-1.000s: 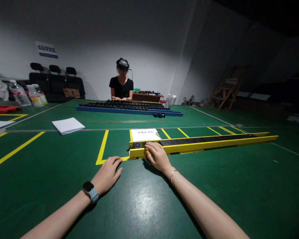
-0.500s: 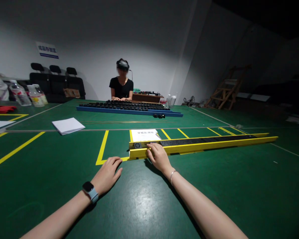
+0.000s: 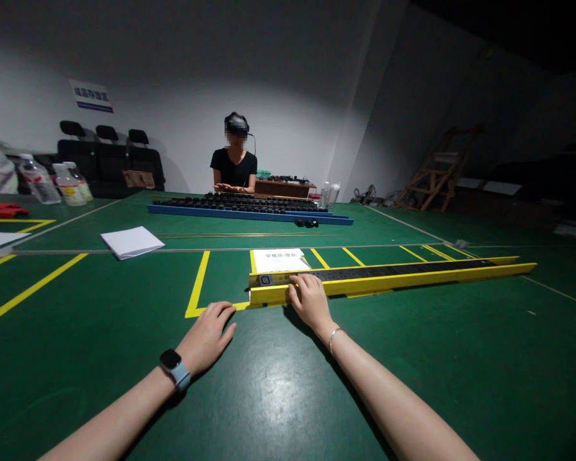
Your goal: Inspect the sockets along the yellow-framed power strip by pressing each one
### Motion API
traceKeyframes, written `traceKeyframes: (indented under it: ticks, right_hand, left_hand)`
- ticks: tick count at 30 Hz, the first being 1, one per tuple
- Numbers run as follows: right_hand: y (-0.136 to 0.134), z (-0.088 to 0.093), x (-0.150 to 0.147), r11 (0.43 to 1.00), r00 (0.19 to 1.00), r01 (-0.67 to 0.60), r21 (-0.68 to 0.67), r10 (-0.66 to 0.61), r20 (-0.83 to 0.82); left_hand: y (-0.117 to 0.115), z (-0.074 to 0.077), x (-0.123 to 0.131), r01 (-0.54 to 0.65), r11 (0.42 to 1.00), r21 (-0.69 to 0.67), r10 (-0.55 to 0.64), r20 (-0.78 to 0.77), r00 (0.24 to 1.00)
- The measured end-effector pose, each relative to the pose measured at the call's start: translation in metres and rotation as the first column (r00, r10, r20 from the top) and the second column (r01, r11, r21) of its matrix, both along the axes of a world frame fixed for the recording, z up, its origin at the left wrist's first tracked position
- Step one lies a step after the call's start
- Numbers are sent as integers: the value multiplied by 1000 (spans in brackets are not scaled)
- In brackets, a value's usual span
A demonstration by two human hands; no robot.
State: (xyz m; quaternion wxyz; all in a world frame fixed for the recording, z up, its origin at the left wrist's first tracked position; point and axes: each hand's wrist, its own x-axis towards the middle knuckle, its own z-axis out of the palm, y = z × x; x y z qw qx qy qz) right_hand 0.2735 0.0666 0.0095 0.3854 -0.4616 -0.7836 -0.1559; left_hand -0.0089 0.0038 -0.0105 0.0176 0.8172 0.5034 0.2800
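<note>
A long yellow rail (image 3: pixel 413 276) lies across the green table, filled with a row of black blocks (image 3: pixel 393 270) and one lone black block (image 3: pixel 265 280) at its left end. My right hand (image 3: pixel 310 301) rests on the rail's near edge, fingers stretched over the leftmost blocks of the row. My left hand (image 3: pixel 206 336), with a smartwatch on the wrist, lies flat and open on the table by the yellow tape corner (image 3: pixel 195 312), holding nothing.
A white label sheet (image 3: pixel 278 260) lies behind the rail. White paper (image 3: pixel 131 242) sits at the left. Across the table a person in black (image 3: pixel 233 163) works at a blue rail (image 3: pixel 249 213) of black blocks. Bottles (image 3: pixel 52 184) stand far left; a wooden ladder (image 3: pixel 436 168) at right.
My right hand has slid slightly to the right along the yellow rail. My left hand has stayed in place. The person opposite has moved their hands a little.
</note>
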Motion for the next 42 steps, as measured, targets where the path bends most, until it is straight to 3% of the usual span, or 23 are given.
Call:
traceKeyframes:
  ticks: [7,13,17,28,42]
  right_hand:
    - [-6,3,-4,986,985,-169,-11,169,24]
    - [-14,9,-11,936,931,-336,-103,347,117]
    - [-18,14,-14,910,900,-380,-164,405,160]
    - [-15,11,-10,943,937,-316,-106,328,119]
    - [-9,6,-7,993,991,-114,-27,115,64]
  left_hand:
    - [0,0,1,-6,1000,-5,6,0,1000]
    - [0,0,1,2,1000,16,-2,9,1000]
    - [0,-1,1,-1,1000,13,1,13,1000]
    - [0,0,1,-2,1000,0,2,9,1000]
    - [0,-1,0,3,1000,18,-3,10,1000]
